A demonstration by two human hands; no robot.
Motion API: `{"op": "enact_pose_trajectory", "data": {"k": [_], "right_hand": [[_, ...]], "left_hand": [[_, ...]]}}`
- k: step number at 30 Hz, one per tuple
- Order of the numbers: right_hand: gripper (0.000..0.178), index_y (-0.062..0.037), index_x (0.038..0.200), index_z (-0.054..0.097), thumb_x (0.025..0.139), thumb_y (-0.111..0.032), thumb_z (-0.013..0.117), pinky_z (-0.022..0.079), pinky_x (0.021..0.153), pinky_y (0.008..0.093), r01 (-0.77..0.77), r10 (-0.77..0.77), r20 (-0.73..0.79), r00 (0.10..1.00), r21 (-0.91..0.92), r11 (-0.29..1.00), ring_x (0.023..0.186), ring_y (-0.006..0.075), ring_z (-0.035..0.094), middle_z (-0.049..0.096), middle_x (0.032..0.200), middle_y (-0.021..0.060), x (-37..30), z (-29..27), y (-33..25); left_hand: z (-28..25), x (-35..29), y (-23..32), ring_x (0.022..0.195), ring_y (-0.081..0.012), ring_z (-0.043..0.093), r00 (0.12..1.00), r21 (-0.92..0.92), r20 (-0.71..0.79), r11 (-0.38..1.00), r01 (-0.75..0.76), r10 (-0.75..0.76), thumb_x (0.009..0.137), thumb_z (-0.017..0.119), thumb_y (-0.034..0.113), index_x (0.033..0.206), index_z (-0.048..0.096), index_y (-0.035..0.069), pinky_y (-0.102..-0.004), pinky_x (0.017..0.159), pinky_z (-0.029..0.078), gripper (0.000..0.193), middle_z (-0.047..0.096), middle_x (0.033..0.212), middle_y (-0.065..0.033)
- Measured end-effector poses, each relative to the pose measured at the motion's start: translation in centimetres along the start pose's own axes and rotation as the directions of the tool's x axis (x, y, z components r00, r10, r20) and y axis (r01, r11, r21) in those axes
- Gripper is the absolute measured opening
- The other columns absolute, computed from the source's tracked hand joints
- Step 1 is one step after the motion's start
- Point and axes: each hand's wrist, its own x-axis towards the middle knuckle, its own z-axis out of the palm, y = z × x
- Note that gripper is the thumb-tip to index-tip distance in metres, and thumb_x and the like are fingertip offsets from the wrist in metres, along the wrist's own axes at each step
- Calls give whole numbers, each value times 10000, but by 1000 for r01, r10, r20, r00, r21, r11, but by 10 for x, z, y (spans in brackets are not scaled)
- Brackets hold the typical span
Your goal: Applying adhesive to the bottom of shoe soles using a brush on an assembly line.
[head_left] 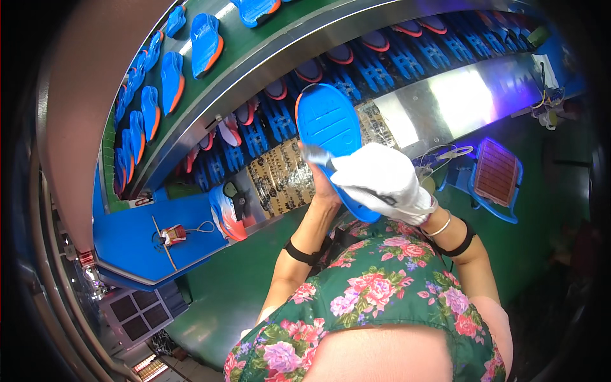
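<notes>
1. Blue-and-orange soles (172, 81) line the green belt (235, 39); a white-and-orange shoe (225, 213) lies leftward.
2. The left hand (323, 188) clasps the blue sole (328, 118) before the metal ledge (439, 118).
3. The gloved right hand (382, 178), across the sole, curls around a brush-like tool (316, 155).

Sole (328, 118) blue (orange edge) | glove (382, 175) white | garment (375, 283) green, pink-and-purple floral | floor (232, 280) green

A blue-framed, brown-seated chair (496, 173) stands at the frame's right; a blue, flat-topped bench (130, 235) stands left of centre.
</notes>
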Motion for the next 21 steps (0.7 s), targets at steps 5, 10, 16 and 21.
{"op": "enact_pose_trajectory", "data": {"k": [5,10,16,21], "right_hand": [[273,-99,1057,789,785,-81,809,579,842,377,-165,177,-112,978,113,980,934,276,723,768,1037,104,-8,-10,11],[274,-116,1072,790,800,-89,803,578,837,380,-33,32,25,999,77,996,913,252,724,766,1054,79,-15,-3,-1],[205,-88,1005,795,804,-51,788,577,808,368,-154,157,-33,987,72,985,888,266,731,771,996,105,-12,-15,4],[240,-97,1035,793,800,-54,804,575,812,359,-123,123,14,992,206,971,920,249,732,772,1005,93,-28,-3,0]], "left_hand": [[-10,11,-5,1187,-301,611,999,-273,-20,961,41,-48,857,365,907,1493,413,108,-472,1009,528,1022,597,1340,-137],[-4,13,8,877,-287,701,948,-317,315,938,140,-35,798,373,958,1330,489,63,-437,766,611,1048,677,1034,-189],[0,16,9,851,-297,689,996,-272,80,960,61,-40,782,358,976,1259,527,39,-436,738,609,1065,675,991,-179],[-11,20,4,851,-298,632,955,-405,292,897,179,-59,687,372,1038,1088,581,-18,-421,761,552,1148,661,924,-174]]}}
